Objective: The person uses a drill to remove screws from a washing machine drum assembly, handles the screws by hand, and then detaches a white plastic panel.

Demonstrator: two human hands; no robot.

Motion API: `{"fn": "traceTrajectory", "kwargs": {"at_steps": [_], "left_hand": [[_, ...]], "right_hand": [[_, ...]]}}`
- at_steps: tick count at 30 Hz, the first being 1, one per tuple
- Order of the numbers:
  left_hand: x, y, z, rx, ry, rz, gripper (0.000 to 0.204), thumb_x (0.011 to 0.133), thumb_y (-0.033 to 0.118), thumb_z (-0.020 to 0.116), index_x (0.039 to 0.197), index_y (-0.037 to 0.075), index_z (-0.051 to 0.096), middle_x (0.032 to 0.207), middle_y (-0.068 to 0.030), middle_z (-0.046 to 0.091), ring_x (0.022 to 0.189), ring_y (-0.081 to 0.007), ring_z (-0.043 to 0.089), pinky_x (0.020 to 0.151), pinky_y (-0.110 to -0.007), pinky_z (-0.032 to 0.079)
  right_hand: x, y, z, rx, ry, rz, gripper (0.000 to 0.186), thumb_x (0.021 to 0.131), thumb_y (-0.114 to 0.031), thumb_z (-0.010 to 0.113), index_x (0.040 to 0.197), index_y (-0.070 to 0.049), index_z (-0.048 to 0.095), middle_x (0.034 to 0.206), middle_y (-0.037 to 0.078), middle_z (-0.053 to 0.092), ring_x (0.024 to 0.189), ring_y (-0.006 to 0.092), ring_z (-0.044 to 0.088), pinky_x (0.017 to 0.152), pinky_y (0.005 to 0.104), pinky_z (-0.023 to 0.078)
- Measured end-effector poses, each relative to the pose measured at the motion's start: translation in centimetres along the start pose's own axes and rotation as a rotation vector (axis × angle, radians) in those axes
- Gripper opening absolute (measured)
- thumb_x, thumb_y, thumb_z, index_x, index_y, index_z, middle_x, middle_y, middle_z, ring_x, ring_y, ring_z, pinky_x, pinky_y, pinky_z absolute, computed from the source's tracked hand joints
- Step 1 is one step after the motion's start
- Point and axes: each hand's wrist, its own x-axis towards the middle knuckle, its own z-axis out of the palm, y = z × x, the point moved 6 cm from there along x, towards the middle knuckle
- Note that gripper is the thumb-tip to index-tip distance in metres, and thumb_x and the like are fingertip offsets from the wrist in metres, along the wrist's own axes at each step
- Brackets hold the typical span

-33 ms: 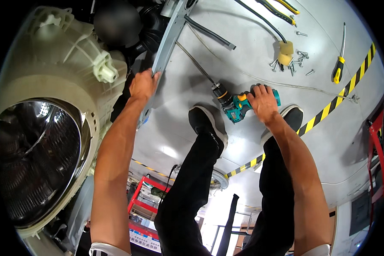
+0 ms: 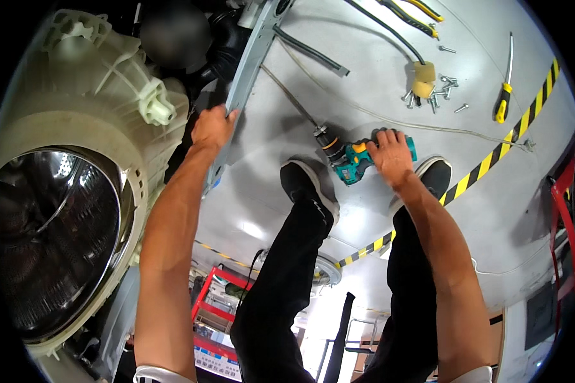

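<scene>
My left hand (image 2: 213, 131) grips the edge of a pale metal frame rail (image 2: 249, 64) beside a washing machine's cream plastic tub (image 2: 112, 118) and steel drum (image 2: 48, 249). Low over the floor, my right hand (image 2: 391, 152) is closed on the back of a teal cordless drill (image 2: 350, 169); a long thin bit (image 2: 289, 96) reaches from its chuck toward the rail. My fingertips on the left are partly hidden at the rail. Both feet in dark shoes (image 2: 300, 182) stand just behind the drill.
Pliers (image 2: 409, 19), a yellow-handled screwdriver (image 2: 505, 102), several bolts (image 2: 461, 108), foam pieces (image 2: 424, 88) on a black cord, a grey tube (image 2: 310, 48) and a clear hose lie on the floor (image 2: 524, 191). Striped tape (image 2: 479, 169) crosses it; red metal frames (image 2: 565, 191) stand at the edges.
The whole picture has shifted very slightly with my head. Both hands keep the same grip, and the drill appears to lie in the same place.
</scene>
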Motion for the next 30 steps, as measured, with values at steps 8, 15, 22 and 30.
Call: {"fn": "traceTrajectory", "kwargs": {"at_steps": [8,15,22,30], "left_hand": [[2.0,-0.1,-0.2,-0.04,-0.082,0.075,0.035,0.087,0.037,0.054,0.106,0.009,0.06,0.098,-0.0214,0.062,0.093,-0.0402,0.058,0.081,-0.045,0.048],[2.3,-1.2,0.8,-0.066,-0.061,0.158,0.036,0.087,0.037,0.053,0.106,0.007,0.06,0.1,-0.0214,0.062,0.094,-0.0397,0.058,0.081,-0.045,0.048],[-0.2,-1.5,-1.6,-0.096,-0.001,0.042,0.04,0.085,0.043,0.055,0.1,0.007,0.061,0.095,-0.0219,0.063,0.094,-0.0385,0.059,0.078,-0.047,0.047],[-13.9,0.1,3.3,-0.144,-0.083,0.138,0.027,0.081,0.031,0.057,0.095,0.01,0.064,0.086,-0.02,0.065,0.083,-0.0382,0.062,0.076,-0.046,0.05]], "right_hand": [[-1.2,-1.0,-0.4,-0.098,-0.11,0.094,0.019,0.078,-0.015,0.056,0.098,-0.014,0.058,0.096,0.006,0.051,0.098,0.0222,0.048,0.084,0.0384,0.035],[-7.9,0.2,1.3,-0.134,-0.218,0.103,0.02,0.08,-0.015,0.055,0.1,-0.016,0.06,0.098,0.004,0.051,0.099,0.0205,0.047,0.087,0.0381,0.033],[-12.1,0.3,-1.8,-0.142,-0.232,-0.015,0.018,0.08,-0.017,0.053,0.095,-0.012,0.062,0.094,0.005,0.052,0.096,0.02,0.049,0.083,0.0335,0.036],[-15.7,-3.3,-10.8,0.051,-0.234,-0.082,0.037,0.066,-0.025,0.07,0.096,-0.006,0.06,0.093,0.008,0.054,0.092,0.0227,0.053,0.078,0.0332,0.041]]}}
